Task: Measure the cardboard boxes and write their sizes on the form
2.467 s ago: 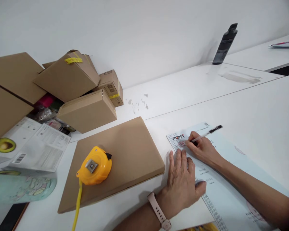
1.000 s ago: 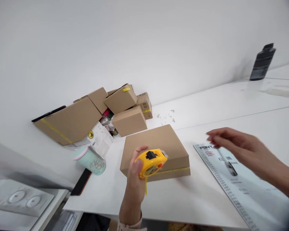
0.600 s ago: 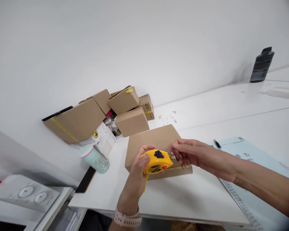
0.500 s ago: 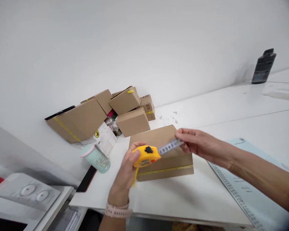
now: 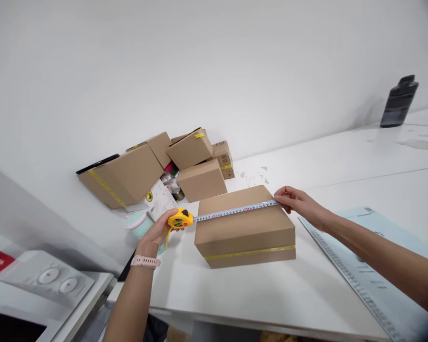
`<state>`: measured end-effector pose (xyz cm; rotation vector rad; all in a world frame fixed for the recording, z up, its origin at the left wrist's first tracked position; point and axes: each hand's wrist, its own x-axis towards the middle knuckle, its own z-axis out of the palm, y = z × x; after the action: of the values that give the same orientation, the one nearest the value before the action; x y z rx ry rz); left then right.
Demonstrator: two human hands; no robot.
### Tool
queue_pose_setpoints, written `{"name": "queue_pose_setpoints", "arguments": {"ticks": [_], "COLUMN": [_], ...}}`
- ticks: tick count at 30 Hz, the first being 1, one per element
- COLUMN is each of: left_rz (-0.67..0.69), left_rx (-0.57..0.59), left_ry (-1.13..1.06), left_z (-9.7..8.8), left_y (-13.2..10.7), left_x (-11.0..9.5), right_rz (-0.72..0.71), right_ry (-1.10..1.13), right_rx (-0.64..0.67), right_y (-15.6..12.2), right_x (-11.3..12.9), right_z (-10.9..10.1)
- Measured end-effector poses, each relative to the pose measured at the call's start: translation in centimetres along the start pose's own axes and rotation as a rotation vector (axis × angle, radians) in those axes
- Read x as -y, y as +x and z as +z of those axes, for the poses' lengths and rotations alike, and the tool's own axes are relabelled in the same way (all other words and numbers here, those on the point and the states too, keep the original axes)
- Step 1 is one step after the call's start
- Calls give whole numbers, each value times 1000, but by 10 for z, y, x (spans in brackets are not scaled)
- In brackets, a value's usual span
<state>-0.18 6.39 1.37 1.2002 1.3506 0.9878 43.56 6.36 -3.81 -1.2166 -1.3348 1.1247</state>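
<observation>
Behind the box [image 5: 246,228] lie stacked cartons [image 5: 202,179].

Mint cup [image 5: 136,221] half behind left hand [image 5: 157,232]

Cardboard boxes: six. One front box [image 5: 244,228], five piled boxes [image 5: 201,179] (rear ones overlap, count rough). One tape measure [image 5: 180,219]. One mint cup [image 5: 135,220]. One black bottle [image 5: 399,100]. One printed sheet [image 5: 374,247]. Two hands: left hand [image 5: 156,232], right hand [image 5: 296,202].

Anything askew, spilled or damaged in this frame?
The cardboard boxes by the wall lie tumbled at odd angles, and grey specks mark the white table behind the taped box. The tape measure spans it straight.
</observation>
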Motion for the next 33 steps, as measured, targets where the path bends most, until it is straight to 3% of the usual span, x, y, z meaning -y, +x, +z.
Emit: {"name": "queue_pose_setpoints", "arguments": {"ticks": [11,20,33], "left_rz": [-80,-89,-87], "left_rx": [4,43,14], "left_ry": [-29,-61,-70], "left_z": [-17,-19,-11], "left_y": [20,23,24], "left_x": [13,21,20], "right_rz": [10,137,163], "right_ry": [-241,-219,-73], "right_rx": [-12,-7,24], "right_y": [4,6,9], "right_x": [-18,-23,-29], "right_z": [10,10,11]}}
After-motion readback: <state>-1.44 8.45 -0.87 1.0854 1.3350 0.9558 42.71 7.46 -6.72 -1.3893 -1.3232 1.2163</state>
